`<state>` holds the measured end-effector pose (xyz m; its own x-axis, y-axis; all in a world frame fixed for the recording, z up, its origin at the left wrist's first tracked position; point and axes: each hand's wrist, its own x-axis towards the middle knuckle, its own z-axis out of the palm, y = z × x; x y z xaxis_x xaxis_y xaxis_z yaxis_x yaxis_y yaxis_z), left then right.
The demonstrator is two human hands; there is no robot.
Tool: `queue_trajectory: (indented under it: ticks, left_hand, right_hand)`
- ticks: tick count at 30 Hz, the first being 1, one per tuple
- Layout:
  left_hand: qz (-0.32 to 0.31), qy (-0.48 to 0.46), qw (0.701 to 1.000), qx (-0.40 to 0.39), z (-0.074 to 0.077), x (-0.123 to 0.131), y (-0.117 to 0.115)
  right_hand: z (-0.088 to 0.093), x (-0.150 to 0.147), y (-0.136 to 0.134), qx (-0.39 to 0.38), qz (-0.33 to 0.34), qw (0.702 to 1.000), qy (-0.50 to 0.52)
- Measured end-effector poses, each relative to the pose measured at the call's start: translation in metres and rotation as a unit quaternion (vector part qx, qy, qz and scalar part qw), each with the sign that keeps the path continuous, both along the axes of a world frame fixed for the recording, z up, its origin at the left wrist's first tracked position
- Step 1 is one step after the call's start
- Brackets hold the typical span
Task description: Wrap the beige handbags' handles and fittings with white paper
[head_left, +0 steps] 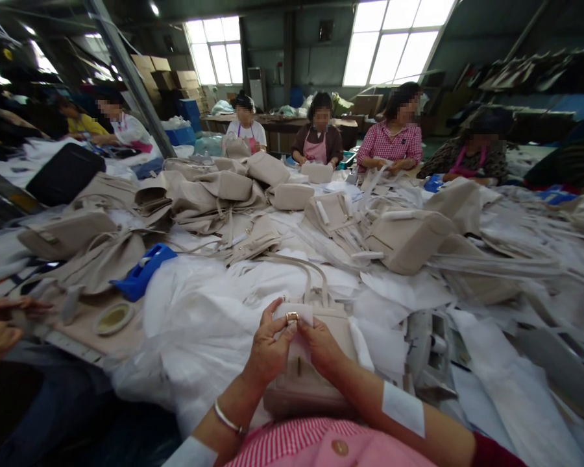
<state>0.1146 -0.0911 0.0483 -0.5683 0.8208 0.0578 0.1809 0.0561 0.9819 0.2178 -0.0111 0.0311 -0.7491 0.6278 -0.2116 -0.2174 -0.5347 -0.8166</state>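
Beige bag stands at the near edge of the table, right in front of the person, its handles arching up and away. Both hands are curled over its top. The left hand and right hand meet fingertip to fingertip, pinching a white wrap around the gold clasp. The hands and forearms hide most of the bag's front. A silver bangle sits on the left wrist.

White sheeting lies crumpled under and around the bag. To the left of it are a blue tray and a tape roll, near each other but well apart from the bag. A grey tool lies among paper scraps just right of the bag. Across the middle of the table a heap of more beige bags and loose straps fills the space up to the far edge. A black bag lies toward the far left corner. Several co-workers sit along the far edge, and another person's hand reaches in at the left edge.
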Motion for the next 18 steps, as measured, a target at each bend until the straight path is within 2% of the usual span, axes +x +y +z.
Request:
queue_trajectory:
  ticks: [4, 10, 14, 18]
  left_hand:
    - [-0.004, 0.006, 1.000, -0.022, 0.000, -0.005, -0.002]
    - [0.074, 0.049, 0.996, -0.018, -0.004, -0.014, -0.004]
    - [0.060, -0.022, 0.997, -0.040, -0.003, -0.014, -0.005]
    - [0.045, 0.035, 0.998, -0.031, -0.005, -0.013, -0.004]
  right_hand:
    - [-0.008, -0.009, -0.003, -0.007, 0.002, 1.000, 0.019]
    - [-0.015, -0.011, -0.011, -0.065, 0.002, 0.997, 0.051]
    - [-0.010, -0.007, -0.003, -0.041, 0.010, 0.998, 0.036]
    - [0.006, -0.004, 0.018, 0.038, 0.033, 0.998, -0.037]
